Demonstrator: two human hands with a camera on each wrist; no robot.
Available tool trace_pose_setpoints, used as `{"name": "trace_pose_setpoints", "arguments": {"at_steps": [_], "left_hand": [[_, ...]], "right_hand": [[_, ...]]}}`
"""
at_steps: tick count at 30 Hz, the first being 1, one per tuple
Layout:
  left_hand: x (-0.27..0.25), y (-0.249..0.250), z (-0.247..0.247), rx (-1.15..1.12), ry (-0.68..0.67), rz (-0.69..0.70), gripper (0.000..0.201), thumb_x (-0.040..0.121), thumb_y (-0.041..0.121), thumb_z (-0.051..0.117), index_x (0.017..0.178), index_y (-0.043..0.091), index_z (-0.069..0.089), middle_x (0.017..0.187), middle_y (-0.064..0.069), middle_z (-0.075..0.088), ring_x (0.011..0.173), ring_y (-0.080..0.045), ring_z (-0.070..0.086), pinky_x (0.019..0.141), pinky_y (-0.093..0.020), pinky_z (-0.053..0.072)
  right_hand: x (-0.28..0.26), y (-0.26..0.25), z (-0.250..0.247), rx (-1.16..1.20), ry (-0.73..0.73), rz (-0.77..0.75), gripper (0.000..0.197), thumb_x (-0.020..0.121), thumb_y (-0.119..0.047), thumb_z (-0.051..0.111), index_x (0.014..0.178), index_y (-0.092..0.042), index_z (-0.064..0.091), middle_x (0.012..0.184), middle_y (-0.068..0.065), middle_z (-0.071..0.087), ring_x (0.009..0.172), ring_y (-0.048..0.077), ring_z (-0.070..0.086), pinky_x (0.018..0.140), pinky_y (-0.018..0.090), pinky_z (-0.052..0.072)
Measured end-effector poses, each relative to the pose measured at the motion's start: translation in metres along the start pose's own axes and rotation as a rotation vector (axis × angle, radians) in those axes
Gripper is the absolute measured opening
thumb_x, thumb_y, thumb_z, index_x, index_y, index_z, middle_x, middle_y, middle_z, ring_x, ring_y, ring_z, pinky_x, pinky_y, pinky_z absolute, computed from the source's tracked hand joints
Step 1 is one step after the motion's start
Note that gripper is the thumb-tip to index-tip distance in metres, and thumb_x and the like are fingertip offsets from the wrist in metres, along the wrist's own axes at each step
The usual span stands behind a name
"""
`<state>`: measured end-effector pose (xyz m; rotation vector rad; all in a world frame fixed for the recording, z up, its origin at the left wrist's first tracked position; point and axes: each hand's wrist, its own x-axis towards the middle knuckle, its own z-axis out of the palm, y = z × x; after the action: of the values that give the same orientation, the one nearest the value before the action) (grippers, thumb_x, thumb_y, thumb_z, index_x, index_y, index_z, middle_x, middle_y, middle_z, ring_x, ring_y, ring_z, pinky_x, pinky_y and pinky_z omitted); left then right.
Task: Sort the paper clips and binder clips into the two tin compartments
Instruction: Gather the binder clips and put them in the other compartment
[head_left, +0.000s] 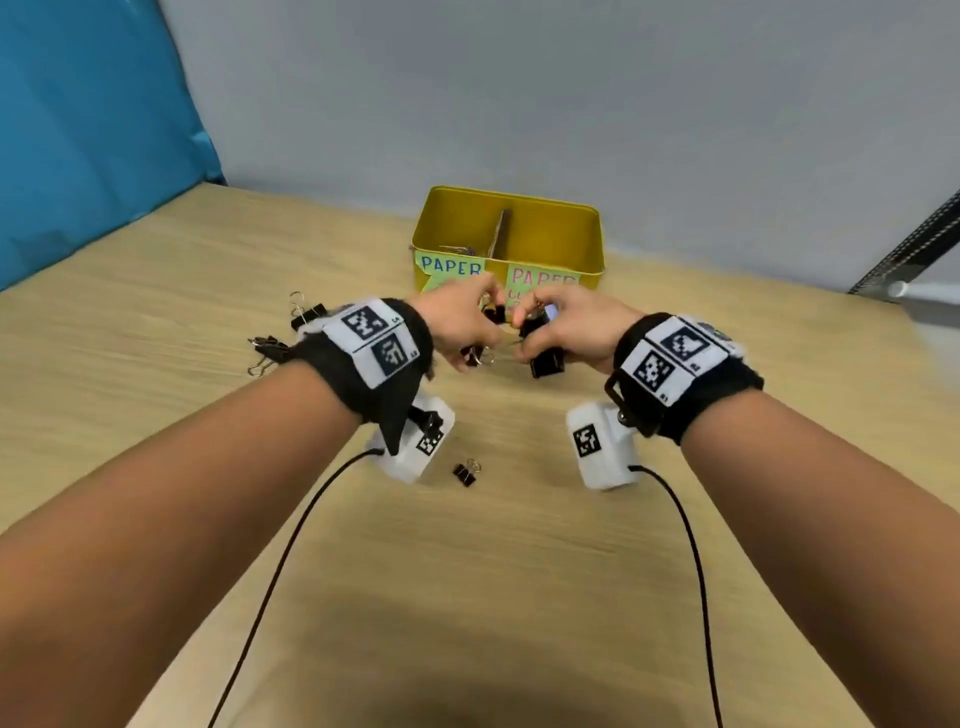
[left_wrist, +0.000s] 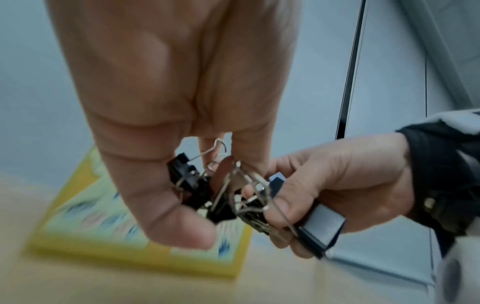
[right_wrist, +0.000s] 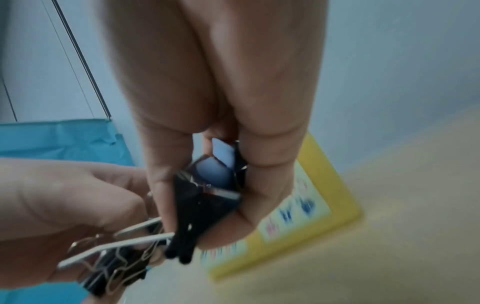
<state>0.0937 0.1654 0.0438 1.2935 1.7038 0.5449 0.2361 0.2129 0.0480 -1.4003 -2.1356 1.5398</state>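
Head view: several black binder clips (head_left: 545, 358) are gripped by curled fingers of the left hand (head_left: 462, 322) and right hand (head_left: 571, 327), just before the yellow tin (head_left: 592, 244). Tangled wire handles could snag, so clips may be dropped outside the compartments.

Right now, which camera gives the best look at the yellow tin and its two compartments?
The head view: it shows the yellow tin whole, its divider and open compartments, behind both hands. The left wrist view shows only its blurred labelled front beyond the fingers; the right wrist view shows a blurred corner.
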Motion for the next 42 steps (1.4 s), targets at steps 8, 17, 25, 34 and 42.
{"name": "trace_pose_setpoints", "arguments": {"at_steps": [8, 17, 25, 34, 42], "left_hand": [[0.07, 0.079, -0.035, -0.207, 0.32, 0.175, 0.019, 0.084, 0.001, 0.052, 0.094, 0.016, 0.045, 0.094, -0.014, 0.053, 0.073, -0.025, 0.058, 0.065, -0.039, 0.057], [0.078, 0.067, -0.04, 0.176, 0.308, 0.137, 0.037, 0.088, 0.009, 0.051, 0.123, 0.014, 0.06, 0.118, -0.008, 0.062, 0.112, -0.021, 0.057, 0.088, -0.025, 0.043], [0.005, -0.063, -0.108, 0.486, 0.446, -0.268, 0.073, 0.078, 0.045, 0.067, 0.141, 0.027, 0.035, 0.143, -0.017, 0.037, 0.129, -0.035, 0.041, 0.106, -0.048, 0.037], [-0.024, -0.131, -0.091, 0.406, 0.285, -0.475, 0.124, 0.053, 0.053, 0.083, 0.147, 0.041, 0.002, 0.145, -0.016, 0.017, 0.127, -0.044, 0.039, 0.098, -0.054, 0.046], [-0.023, -0.139, -0.082, 0.31, 0.362, -0.327, 0.081, 0.067, 0.017, 0.078, 0.131, 0.028, 0.03, 0.13, -0.017, 0.039, 0.114, -0.035, 0.048, 0.098, -0.047, 0.045]], "right_hand": [[0.068, -0.039, -0.06, 0.165, 0.424, -0.161, 0.039, 0.064, 0.009, 0.066, 0.071, -0.027, 0.053, 0.084, 0.006, 0.059, 0.085, 0.025, 0.058, 0.088, 0.045, 0.053], [0.085, -0.031, -0.061, -0.036, 0.387, -0.089, 0.044, 0.077, 0.001, 0.057, 0.117, -0.016, 0.063, 0.102, 0.001, 0.056, 0.092, 0.016, 0.051, 0.067, 0.019, 0.046], [0.014, -0.026, 0.011, -0.721, 0.116, -0.202, 0.038, 0.079, -0.027, 0.068, 0.114, -0.022, 0.057, 0.101, -0.002, 0.045, 0.101, 0.02, 0.051, 0.078, 0.025, 0.041], [-0.009, -0.006, 0.117, -1.01, -0.427, -0.193, 0.029, 0.084, -0.007, 0.061, 0.113, -0.002, 0.062, 0.108, 0.012, 0.063, 0.092, 0.023, 0.057, 0.076, 0.031, 0.05], [0.064, -0.046, 0.119, -0.226, -0.184, -0.067, 0.022, 0.079, 0.002, 0.06, 0.069, -0.018, 0.06, 0.073, 0.001, 0.059, 0.064, 0.016, 0.056, 0.067, 0.033, 0.053]]}}
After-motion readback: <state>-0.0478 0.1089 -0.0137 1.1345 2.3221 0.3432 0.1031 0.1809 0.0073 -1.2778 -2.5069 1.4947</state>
